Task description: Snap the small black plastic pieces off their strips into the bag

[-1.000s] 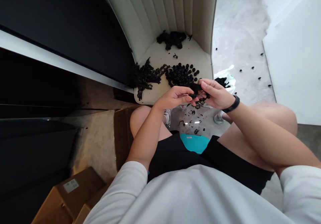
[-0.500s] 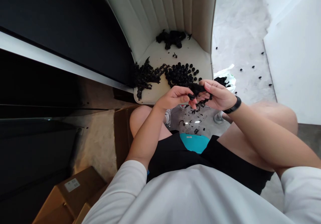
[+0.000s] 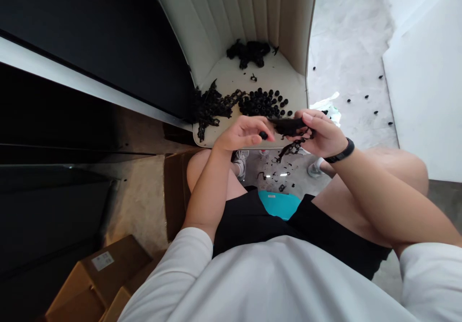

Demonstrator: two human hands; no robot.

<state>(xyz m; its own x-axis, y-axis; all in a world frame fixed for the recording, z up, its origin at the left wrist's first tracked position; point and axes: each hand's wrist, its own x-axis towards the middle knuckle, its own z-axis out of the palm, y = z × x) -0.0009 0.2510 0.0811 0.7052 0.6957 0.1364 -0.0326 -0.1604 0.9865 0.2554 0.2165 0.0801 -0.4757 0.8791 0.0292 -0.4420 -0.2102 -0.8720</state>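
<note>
My left hand [image 3: 238, 135] is closed, with a small black round part [image 3: 263, 135] between thumb and fingers. Just to its right, my right hand [image 3: 325, 133] grips a limp black rubbery sheet [image 3: 288, 126], thumb on top. From that hand also dangles a strip of black perforated scrap [image 3: 290, 149]. Beyond both hands, a pile of small black round parts [image 3: 260, 104] lies on the pale chair seat [image 3: 224, 132]. Left of the pile is a tangle of torn black webbing [image 3: 212, 105]. A dark rubbery heap [image 3: 249, 53] rests against the backrest.
A white plastic bag [image 3: 332, 108] is right of the chair. Black bits [image 3: 366, 96] dot the grey floor, with more scraps [image 3: 281, 187] between my feet. Cardboard boxes [image 3: 104, 274] stand at lower left, beside a dark panel [image 3: 108, 38]. The turquoise seat [image 3: 279, 205] shows between my thighs.
My left hand has drawn left, away from my right hand, with the small round part in its fingers. My right hand has shifted slightly right, still gripping the sheet.
</note>
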